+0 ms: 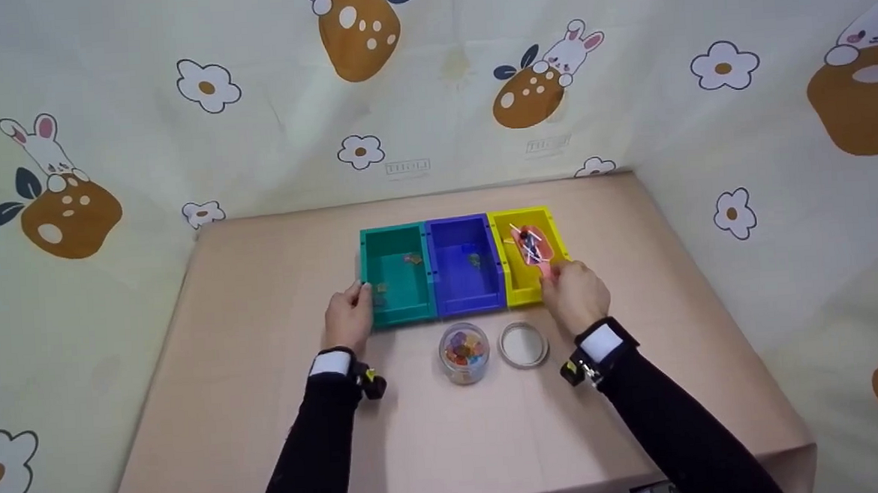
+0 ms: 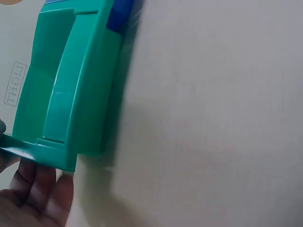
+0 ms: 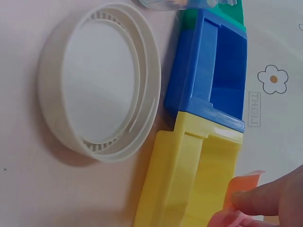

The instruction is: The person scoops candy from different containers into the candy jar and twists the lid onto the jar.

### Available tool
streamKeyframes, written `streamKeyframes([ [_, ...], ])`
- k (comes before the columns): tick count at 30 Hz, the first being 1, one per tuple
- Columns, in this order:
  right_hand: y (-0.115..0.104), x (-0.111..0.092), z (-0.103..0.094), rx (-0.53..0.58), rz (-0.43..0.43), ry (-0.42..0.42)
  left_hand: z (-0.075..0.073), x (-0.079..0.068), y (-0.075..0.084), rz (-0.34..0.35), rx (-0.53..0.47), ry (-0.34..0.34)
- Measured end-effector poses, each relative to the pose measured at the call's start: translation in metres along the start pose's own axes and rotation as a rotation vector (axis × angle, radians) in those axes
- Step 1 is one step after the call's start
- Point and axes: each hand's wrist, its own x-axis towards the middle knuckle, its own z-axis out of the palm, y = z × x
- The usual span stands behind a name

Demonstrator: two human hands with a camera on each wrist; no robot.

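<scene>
Three joined bins stand in a row: a green bin (image 1: 399, 278), a blue-purple bin (image 1: 467, 275) and a yellow bin (image 1: 520, 291). My left hand (image 1: 349, 317) grips the green bin's left rim, thumb over it and fingers below, as the left wrist view shows. With my right hand (image 1: 577, 295) I hold a small pink scoop (image 1: 547, 269) by its handle over the yellow bin. White sticks and dark bits (image 1: 533, 245) lie in the scoop. A few small translucent pieces (image 1: 412, 258) sit in the green bin, and some in the blue-purple one.
In front of the bins stands an open clear jar (image 1: 466, 373) with colourful translucent pieces inside. Beside it lies a round white lid (image 3: 99, 80), inner side up. A patterned cloth wall (image 1: 455, 125) rises behind the table (image 1: 261, 286).
</scene>
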Motion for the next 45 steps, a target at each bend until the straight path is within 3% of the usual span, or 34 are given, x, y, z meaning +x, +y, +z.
streamKeyframes([
  [3,0.002,-0.004,-0.001,0.009,0.001,0.002,0.001,-0.002,-0.001,-0.007,0.012,0.017],
  [6,0.005,-0.007,-0.003,0.022,0.002,0.001,0.002,-0.007,-0.003,0.026,-0.014,0.088],
  [10,0.009,-0.011,-0.006,0.025,-0.017,0.018,0.005,-0.018,-0.005,0.093,-0.136,0.159],
  [13,0.013,-0.014,-0.009,0.024,-0.031,0.024,0.007,-0.027,-0.006,0.128,-0.234,0.164],
  [19,0.016,-0.02,-0.019,0.045,-0.028,0.019,0.014,-0.047,-0.004,0.181,-0.351,0.048],
  [29,0.012,-0.033,-0.034,0.107,-0.06,0.027,0.037,-0.082,-0.018,0.205,-0.314,-0.306],
  [32,0.012,-0.037,-0.037,0.111,-0.063,0.022,0.046,-0.09,-0.022,0.203,-0.282,-0.378],
  [37,0.012,-0.042,-0.042,0.134,-0.059,-0.013,0.06,-0.099,-0.025,0.229,-0.248,-0.425],
  [45,0.009,-0.052,-0.049,0.135,-0.09,0.0,0.075,-0.102,-0.021,0.262,-0.196,-0.417],
])
